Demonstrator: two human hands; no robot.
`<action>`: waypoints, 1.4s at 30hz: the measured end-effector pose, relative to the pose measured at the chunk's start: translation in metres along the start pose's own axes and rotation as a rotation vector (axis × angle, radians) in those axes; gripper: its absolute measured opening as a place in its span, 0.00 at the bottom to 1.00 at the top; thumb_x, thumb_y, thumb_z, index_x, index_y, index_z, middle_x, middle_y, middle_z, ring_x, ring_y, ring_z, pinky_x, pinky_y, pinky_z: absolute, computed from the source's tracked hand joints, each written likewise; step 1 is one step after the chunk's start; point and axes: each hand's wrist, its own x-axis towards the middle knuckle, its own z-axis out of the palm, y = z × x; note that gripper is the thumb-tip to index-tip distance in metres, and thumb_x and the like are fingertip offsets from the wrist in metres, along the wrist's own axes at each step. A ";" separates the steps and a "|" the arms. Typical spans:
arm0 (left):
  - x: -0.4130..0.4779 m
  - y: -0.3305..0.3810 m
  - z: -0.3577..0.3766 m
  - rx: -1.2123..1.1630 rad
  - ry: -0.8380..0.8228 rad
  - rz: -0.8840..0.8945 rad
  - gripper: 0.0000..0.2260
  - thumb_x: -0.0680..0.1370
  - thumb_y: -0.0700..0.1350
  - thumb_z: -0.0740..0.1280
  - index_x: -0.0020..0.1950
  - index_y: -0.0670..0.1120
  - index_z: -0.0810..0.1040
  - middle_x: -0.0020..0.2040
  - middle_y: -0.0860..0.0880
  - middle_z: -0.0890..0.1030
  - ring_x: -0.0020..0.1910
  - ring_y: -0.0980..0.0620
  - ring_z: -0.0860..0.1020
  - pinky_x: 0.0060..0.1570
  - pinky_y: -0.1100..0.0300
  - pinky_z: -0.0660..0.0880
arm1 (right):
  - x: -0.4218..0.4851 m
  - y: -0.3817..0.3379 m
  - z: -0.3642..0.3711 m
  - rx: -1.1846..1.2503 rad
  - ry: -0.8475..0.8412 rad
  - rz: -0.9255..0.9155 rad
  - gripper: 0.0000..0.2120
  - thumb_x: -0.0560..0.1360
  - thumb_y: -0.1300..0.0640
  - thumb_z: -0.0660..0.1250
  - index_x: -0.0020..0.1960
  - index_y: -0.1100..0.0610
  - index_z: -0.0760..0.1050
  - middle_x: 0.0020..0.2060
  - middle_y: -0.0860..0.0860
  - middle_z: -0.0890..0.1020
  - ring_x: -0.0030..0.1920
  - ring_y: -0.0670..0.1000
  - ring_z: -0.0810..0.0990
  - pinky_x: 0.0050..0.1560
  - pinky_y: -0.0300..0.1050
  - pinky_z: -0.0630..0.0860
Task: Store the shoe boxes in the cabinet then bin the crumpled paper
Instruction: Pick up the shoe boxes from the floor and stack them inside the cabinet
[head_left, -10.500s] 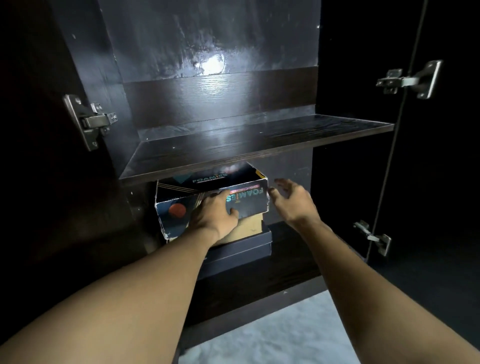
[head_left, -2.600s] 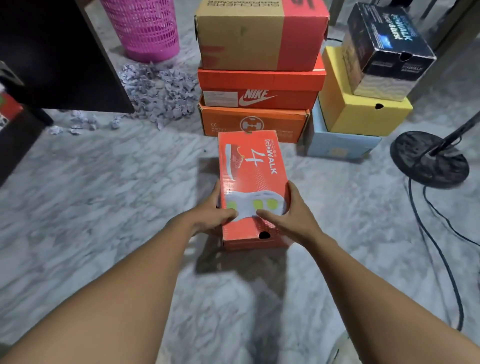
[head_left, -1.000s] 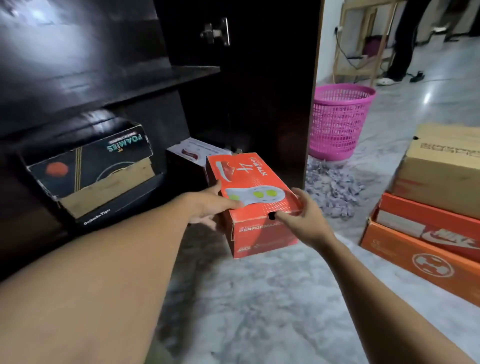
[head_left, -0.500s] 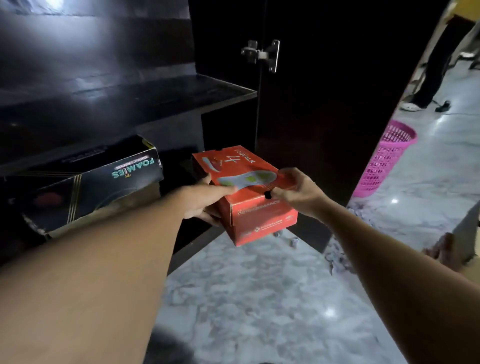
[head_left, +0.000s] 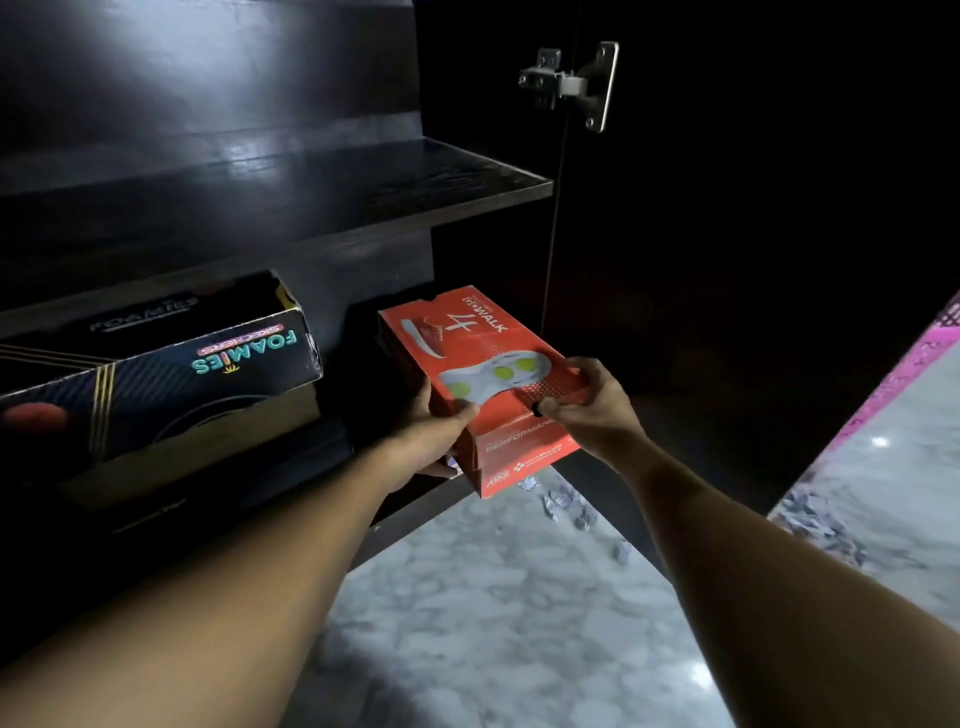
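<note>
Cabinet (head_left: 322, 176) fills the upper left, with a black box (head_left: 156, 374) stored at left. The red shoe box (head_left: 483, 364), centre frame, hangs at the lower opening. The left hand (head_left: 423, 441) and right hand (head_left: 592, 415) grip its sides with curled fingers, and it is not yet placed. Crumpled paper (head_left: 566, 506) below centre lies unbinned.

The cabinet's bottom shelf (head_left: 405, 512) bears a dark box (head_left: 208, 483) at eight o'clock; the marble floor (head_left: 493, 623) carries paper scraps (head_left: 566, 504) at five o'clock.
</note>
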 end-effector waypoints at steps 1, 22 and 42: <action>0.009 -0.003 0.000 0.009 0.009 0.009 0.38 0.77 0.55 0.69 0.79 0.62 0.48 0.64 0.48 0.76 0.54 0.47 0.80 0.41 0.53 0.83 | 0.005 0.004 0.004 -0.019 0.051 0.000 0.28 0.69 0.61 0.78 0.66 0.55 0.72 0.55 0.52 0.78 0.50 0.48 0.80 0.48 0.35 0.79; 0.051 -0.024 -0.018 0.305 0.192 0.354 0.32 0.77 0.52 0.69 0.78 0.52 0.60 0.68 0.54 0.72 0.65 0.59 0.70 0.65 0.60 0.68 | 0.029 0.012 0.083 0.057 0.236 0.132 0.23 0.77 0.47 0.67 0.66 0.56 0.67 0.58 0.56 0.73 0.59 0.60 0.76 0.62 0.56 0.74; 0.039 0.000 0.012 0.093 0.165 0.137 0.33 0.82 0.46 0.63 0.80 0.55 0.47 0.75 0.47 0.67 0.72 0.45 0.68 0.69 0.51 0.67 | 0.015 0.003 0.057 -0.136 -0.042 0.112 0.31 0.70 0.40 0.60 0.71 0.45 0.66 0.64 0.51 0.78 0.57 0.57 0.82 0.57 0.60 0.80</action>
